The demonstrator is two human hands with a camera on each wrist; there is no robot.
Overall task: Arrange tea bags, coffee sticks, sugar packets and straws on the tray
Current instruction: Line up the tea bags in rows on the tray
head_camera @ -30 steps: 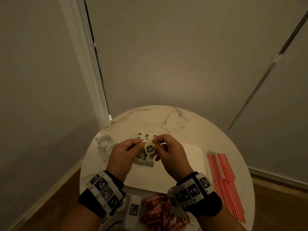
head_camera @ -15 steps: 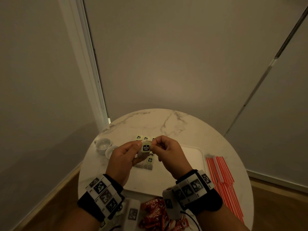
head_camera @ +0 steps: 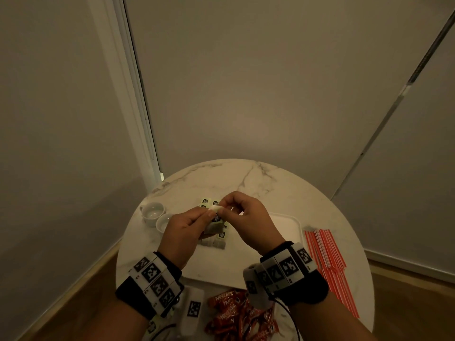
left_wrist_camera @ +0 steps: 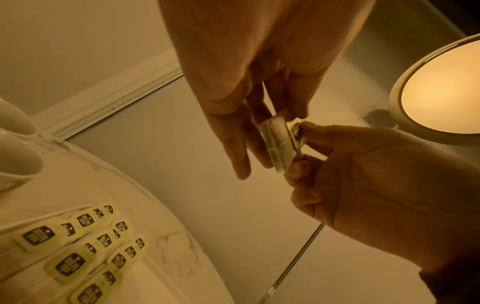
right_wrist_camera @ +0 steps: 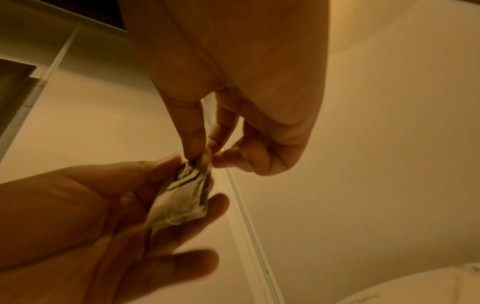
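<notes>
Both hands hold one tea bag [head_camera: 214, 223] above the white tray [head_camera: 286, 223]. My left hand [head_camera: 208, 216] cradles the pouch between thumb and fingers, and the left wrist view shows its string wrapped round the tea bag [left_wrist_camera: 279, 144]. My right hand [head_camera: 222, 210] pinches the top edge by the yellow-green tag; the right wrist view shows that pinch on the tea bag [right_wrist_camera: 182, 202]. Several more tea bags [head_camera: 216, 242] lie in rows on the tray's left part. Red coffee sticks [head_camera: 234, 313] lie at the table's near edge. Red-and-white straws [head_camera: 328, 259] lie right of the tray.
Two white cups [head_camera: 152, 213] stand left of the tray on the round marble table [head_camera: 246, 178]. Walls close in behind the table, and wooden floor shows on both sides. The tray's right half is bare.
Both hands have kept hold of the tea bag. It has tipped over, so the pouch now shows in my left hand, and my right fingers have shifted to its top edge.
</notes>
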